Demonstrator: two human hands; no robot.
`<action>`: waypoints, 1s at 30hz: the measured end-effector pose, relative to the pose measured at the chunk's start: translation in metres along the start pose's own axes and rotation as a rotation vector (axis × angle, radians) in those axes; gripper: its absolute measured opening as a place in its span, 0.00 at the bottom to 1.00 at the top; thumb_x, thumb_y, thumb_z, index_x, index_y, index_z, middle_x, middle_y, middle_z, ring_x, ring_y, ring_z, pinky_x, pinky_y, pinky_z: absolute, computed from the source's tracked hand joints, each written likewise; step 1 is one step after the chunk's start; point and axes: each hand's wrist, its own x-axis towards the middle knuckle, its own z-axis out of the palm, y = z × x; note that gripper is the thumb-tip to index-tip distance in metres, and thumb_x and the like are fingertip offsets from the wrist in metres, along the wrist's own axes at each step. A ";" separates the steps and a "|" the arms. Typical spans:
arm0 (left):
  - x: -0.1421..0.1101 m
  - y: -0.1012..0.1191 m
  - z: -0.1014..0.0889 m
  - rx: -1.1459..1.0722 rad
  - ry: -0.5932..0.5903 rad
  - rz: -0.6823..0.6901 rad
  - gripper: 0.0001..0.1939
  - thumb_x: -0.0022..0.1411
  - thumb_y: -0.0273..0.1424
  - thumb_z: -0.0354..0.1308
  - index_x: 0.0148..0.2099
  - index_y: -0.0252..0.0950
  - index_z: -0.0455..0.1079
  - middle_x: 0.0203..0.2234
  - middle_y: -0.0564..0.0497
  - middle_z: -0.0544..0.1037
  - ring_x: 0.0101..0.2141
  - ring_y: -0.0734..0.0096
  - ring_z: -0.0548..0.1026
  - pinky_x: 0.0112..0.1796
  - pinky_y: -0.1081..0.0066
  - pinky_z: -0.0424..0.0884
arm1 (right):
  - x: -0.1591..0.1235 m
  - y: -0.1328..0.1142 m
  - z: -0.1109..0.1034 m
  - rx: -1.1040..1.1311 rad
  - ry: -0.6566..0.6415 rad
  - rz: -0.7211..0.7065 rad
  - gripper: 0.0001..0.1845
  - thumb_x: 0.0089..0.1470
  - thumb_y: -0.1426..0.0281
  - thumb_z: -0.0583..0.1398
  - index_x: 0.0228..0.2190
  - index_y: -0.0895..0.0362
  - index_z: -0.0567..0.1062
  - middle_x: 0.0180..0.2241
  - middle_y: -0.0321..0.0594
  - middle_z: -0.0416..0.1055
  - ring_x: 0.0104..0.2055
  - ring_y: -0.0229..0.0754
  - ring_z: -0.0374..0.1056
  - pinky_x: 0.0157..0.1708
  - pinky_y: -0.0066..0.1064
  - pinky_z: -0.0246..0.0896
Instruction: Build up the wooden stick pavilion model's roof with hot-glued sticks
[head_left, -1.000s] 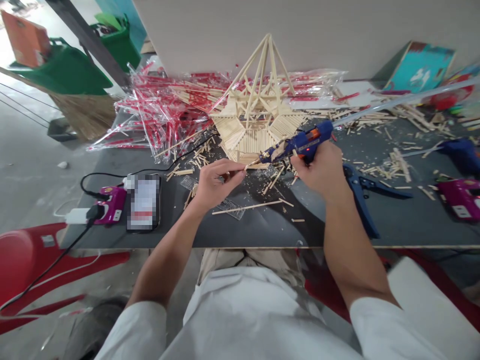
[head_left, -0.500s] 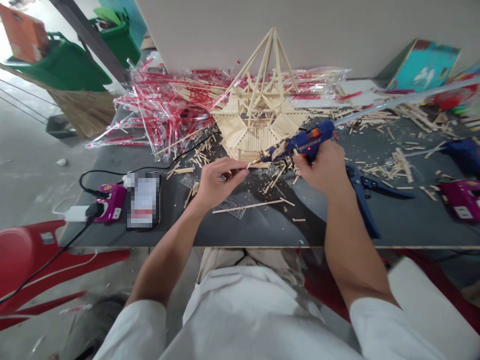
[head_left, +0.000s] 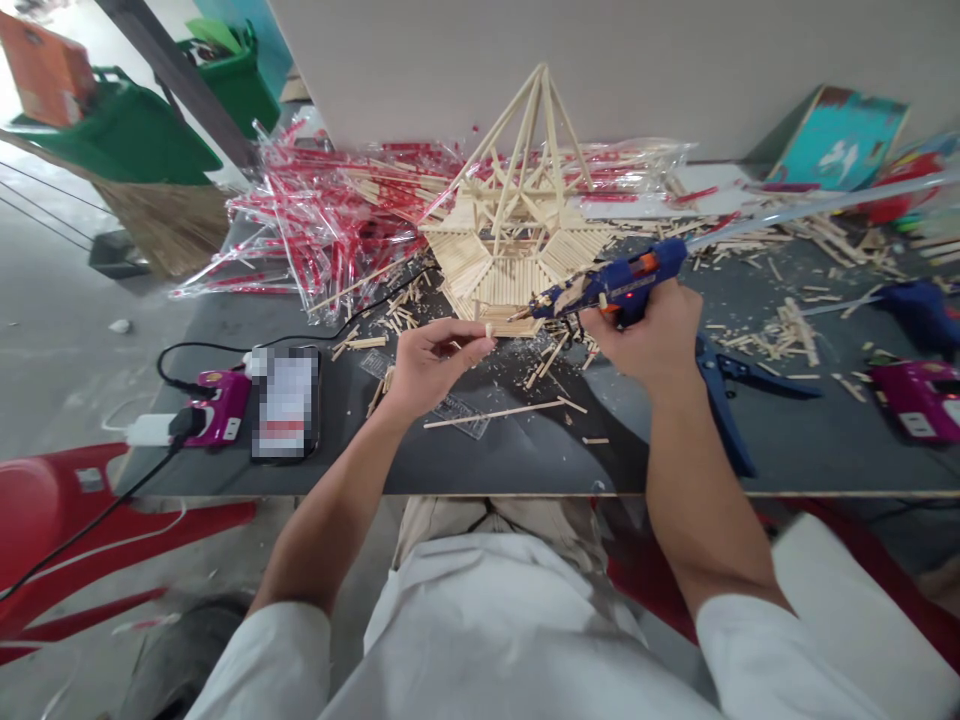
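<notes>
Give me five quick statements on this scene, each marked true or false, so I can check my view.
1. The right hand holds a blue glue gun. True.
2. The left hand is empty. False: it pinches a small pale piece.
3. The glue gun touches that small pale piece. False: a gap shows between them.
4. A phone lies beside a purple socket box. True.
5. The stick model rises to a point. True.

The grey table (head_left: 525,465) carries a stick model (head_left: 487,277) and phone (head_left: 286,405).
</notes>
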 end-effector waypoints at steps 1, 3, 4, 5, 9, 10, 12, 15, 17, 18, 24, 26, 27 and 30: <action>0.000 0.001 0.000 -0.101 0.008 -0.060 0.11 0.59 0.37 0.75 0.39 0.38 0.82 0.31 0.49 0.86 0.23 0.78 0.76 0.23 0.77 0.71 | 0.000 -0.001 0.000 -0.003 0.038 -0.002 0.23 0.49 0.46 0.66 0.34 0.50 0.69 0.24 0.42 0.72 0.32 0.55 0.74 0.37 0.48 0.70; 0.001 0.004 -0.001 -0.279 0.021 -0.151 0.12 0.57 0.38 0.76 0.38 0.37 0.80 0.31 0.50 0.86 0.17 0.83 0.70 0.19 0.79 0.66 | 0.000 -0.004 -0.001 -0.013 0.094 -0.004 0.25 0.47 0.43 0.66 0.31 0.50 0.69 0.23 0.42 0.72 0.31 0.55 0.74 0.35 0.47 0.71; 0.002 0.007 -0.002 -0.347 0.032 -0.186 0.13 0.57 0.38 0.76 0.37 0.37 0.79 0.31 0.51 0.86 0.15 0.86 0.67 0.17 0.79 0.64 | -0.001 -0.006 0.000 -0.014 0.103 -0.008 0.26 0.47 0.42 0.66 0.30 0.50 0.69 0.23 0.42 0.72 0.31 0.54 0.74 0.35 0.46 0.71; 0.003 0.009 -0.002 -0.399 0.045 -0.215 0.14 0.56 0.39 0.77 0.37 0.37 0.78 0.31 0.51 0.86 0.13 0.88 0.64 0.15 0.80 0.60 | -0.002 -0.008 0.000 -0.011 0.104 -0.017 0.25 0.47 0.42 0.65 0.30 0.50 0.69 0.22 0.42 0.72 0.31 0.54 0.74 0.35 0.46 0.71; 0.006 0.014 -0.003 -0.489 0.077 -0.300 0.18 0.54 0.41 0.78 0.36 0.37 0.76 0.31 0.53 0.85 0.10 0.93 0.56 0.11 0.81 0.50 | -0.005 -0.013 0.003 -0.005 0.054 -0.054 0.20 0.51 0.47 0.63 0.26 0.49 0.69 0.21 0.43 0.71 0.32 0.54 0.75 0.34 0.45 0.71; 0.007 0.014 -0.002 -0.499 0.081 -0.314 0.19 0.53 0.42 0.78 0.36 0.37 0.75 0.32 0.53 0.85 0.10 0.93 0.55 0.11 0.81 0.49 | -0.006 -0.014 0.004 -0.010 0.037 -0.054 0.19 0.52 0.48 0.62 0.26 0.49 0.69 0.21 0.43 0.71 0.32 0.55 0.75 0.34 0.45 0.71; 0.007 0.013 -0.002 -0.518 0.087 -0.341 0.20 0.52 0.43 0.78 0.35 0.37 0.75 0.32 0.54 0.85 0.10 0.94 0.54 0.11 0.80 0.48 | -0.006 -0.015 0.005 -0.009 -0.009 -0.063 0.18 0.54 0.49 0.61 0.25 0.49 0.68 0.21 0.43 0.70 0.32 0.54 0.74 0.35 0.45 0.71; 0.007 0.011 -0.003 -0.541 0.086 -0.367 0.20 0.51 0.44 0.78 0.35 0.38 0.76 0.32 0.55 0.85 0.10 0.94 0.54 0.11 0.78 0.46 | -0.007 -0.014 0.005 0.016 -0.078 -0.095 0.19 0.56 0.50 0.59 0.25 0.49 0.65 0.21 0.42 0.68 0.29 0.53 0.72 0.34 0.45 0.70; 0.007 0.010 -0.002 -0.549 0.084 -0.372 0.19 0.51 0.44 0.78 0.35 0.39 0.76 0.32 0.55 0.85 0.10 0.93 0.53 0.11 0.78 0.45 | -0.007 -0.013 0.006 0.014 -0.103 -0.099 0.19 0.57 0.50 0.58 0.25 0.49 0.63 0.21 0.41 0.67 0.28 0.52 0.70 0.34 0.45 0.68; 0.006 0.010 -0.002 -0.552 0.083 -0.375 0.19 0.51 0.43 0.78 0.36 0.39 0.76 0.32 0.55 0.85 0.10 0.93 0.53 0.11 0.78 0.45 | -0.007 -0.012 0.007 0.005 -0.100 -0.099 0.19 0.56 0.49 0.58 0.26 0.49 0.63 0.21 0.41 0.66 0.28 0.51 0.70 0.34 0.44 0.68; 0.005 0.012 0.001 -0.537 0.057 -0.406 0.19 0.52 0.44 0.77 0.37 0.38 0.76 0.32 0.55 0.85 0.10 0.94 0.54 0.11 0.79 0.43 | -0.007 -0.011 0.007 0.002 -0.098 -0.134 0.21 0.56 0.49 0.57 0.25 0.47 0.57 0.17 0.37 0.60 0.25 0.52 0.67 0.30 0.45 0.65; 0.005 0.012 0.001 -0.531 0.063 -0.408 0.20 0.52 0.45 0.78 0.37 0.38 0.76 0.32 0.55 0.84 0.10 0.93 0.54 0.11 0.79 0.44 | -0.007 -0.011 0.006 0.007 -0.104 -0.132 0.22 0.56 0.48 0.57 0.24 0.47 0.55 0.15 0.35 0.55 0.22 0.50 0.64 0.28 0.45 0.63; 0.005 0.012 0.000 -0.529 0.068 -0.406 0.20 0.52 0.45 0.77 0.38 0.39 0.76 0.32 0.55 0.84 0.10 0.93 0.53 0.11 0.79 0.44 | -0.006 -0.012 0.006 0.011 -0.100 -0.131 0.23 0.56 0.47 0.57 0.24 0.47 0.55 0.14 0.34 0.54 0.21 0.49 0.63 0.27 0.45 0.63; 0.004 0.012 0.000 -0.519 0.077 -0.397 0.20 0.52 0.45 0.78 0.38 0.39 0.75 0.32 0.55 0.84 0.11 0.93 0.53 0.11 0.78 0.43 | -0.005 -0.014 0.005 0.027 -0.093 -0.130 0.25 0.57 0.44 0.57 0.23 0.47 0.56 0.13 0.34 0.52 0.20 0.49 0.62 0.28 0.45 0.64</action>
